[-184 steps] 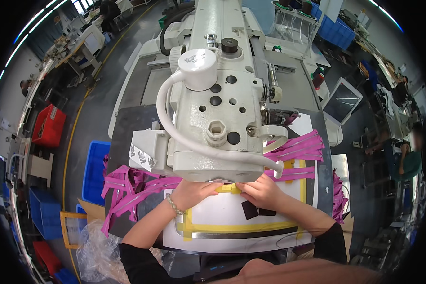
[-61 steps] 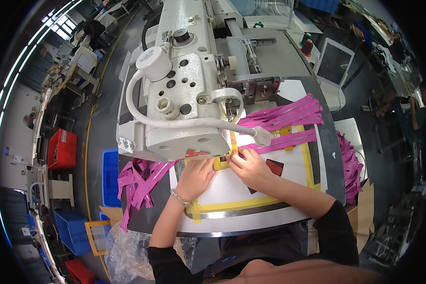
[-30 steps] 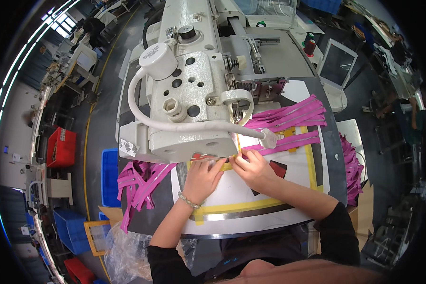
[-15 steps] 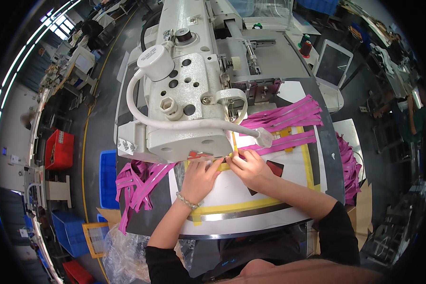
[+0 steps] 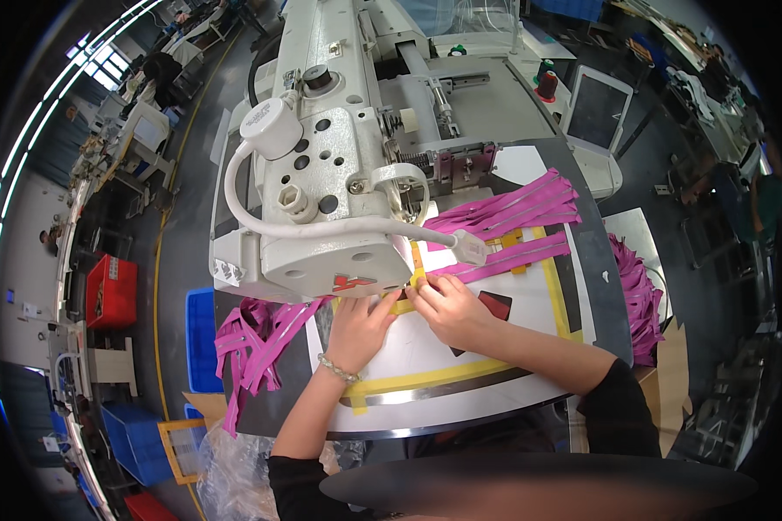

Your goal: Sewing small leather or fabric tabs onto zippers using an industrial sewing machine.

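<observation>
At the front edge of the white sewing machine head (image 5: 347, 260), my two hands work close together. My left hand (image 5: 361, 328) lies palm down with its thumb stretched toward my right hand; the machine head partly hides its fingertips. My right hand (image 5: 450, 311) is closed, with fingers bent and pinched at the near end of a magenta zipper strip (image 5: 521, 252) beside a yellow guide piece (image 5: 417, 263). What lies right under the fingertips is hard to make out. Beneath is a white sheet (image 5: 426, 352) edged with yellow tape (image 5: 443, 379).
More magenta zippers lie in a bundle (image 5: 513, 207) behind the strip, in a heap (image 5: 256, 339) hanging at the left table edge, and in a pile (image 5: 636, 300) at the right. A white cable (image 5: 321, 229) crosses the machine head. A dark red piece (image 5: 495, 304) lies near my right forearm.
The whole view has shifted slightly, with the machine appearing farther left. My hands stay at nearly the same spot by the machine head; their grip looks much the same.
</observation>
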Action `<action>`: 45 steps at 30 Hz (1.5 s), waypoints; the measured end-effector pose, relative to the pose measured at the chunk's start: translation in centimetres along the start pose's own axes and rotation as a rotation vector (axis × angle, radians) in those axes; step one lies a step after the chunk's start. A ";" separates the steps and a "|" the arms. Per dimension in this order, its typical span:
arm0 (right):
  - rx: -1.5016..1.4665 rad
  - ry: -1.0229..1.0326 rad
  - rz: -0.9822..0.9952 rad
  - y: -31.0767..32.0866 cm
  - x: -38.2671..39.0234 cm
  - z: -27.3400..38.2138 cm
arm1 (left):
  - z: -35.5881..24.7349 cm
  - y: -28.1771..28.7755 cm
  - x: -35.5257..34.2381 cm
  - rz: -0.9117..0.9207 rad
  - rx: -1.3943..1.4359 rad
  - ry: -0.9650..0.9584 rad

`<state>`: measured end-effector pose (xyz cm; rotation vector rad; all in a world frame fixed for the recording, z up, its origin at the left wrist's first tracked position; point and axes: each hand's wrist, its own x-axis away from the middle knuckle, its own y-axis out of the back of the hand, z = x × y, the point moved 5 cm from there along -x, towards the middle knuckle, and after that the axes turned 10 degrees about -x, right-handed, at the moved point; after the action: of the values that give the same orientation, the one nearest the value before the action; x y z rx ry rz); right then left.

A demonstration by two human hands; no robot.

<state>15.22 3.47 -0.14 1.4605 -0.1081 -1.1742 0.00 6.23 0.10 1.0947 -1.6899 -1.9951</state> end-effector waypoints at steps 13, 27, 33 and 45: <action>-0.242 0.050 0.069 -0.2 0.1 -1.8 | 4.1 -1.0 -0.4 0.227 0.117 -0.017; -0.318 -0.008 0.130 0.2 -0.3 -4.0 | 11.0 -10.5 -0.5 0.321 0.839 -0.036; -0.321 -0.082 0.205 -0.1 0.9 -4.6 | 9.1 -10.4 -1.9 0.557 2.089 0.371; -0.308 -0.001 0.117 0.5 0.6 -4.4 | 6.8 -5.7 -1.6 0.585 0.611 0.316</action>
<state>18.85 6.00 -1.03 1.1672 -0.0115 -1.0450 -2.42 13.55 -4.62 0.8661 -2.1640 -0.9248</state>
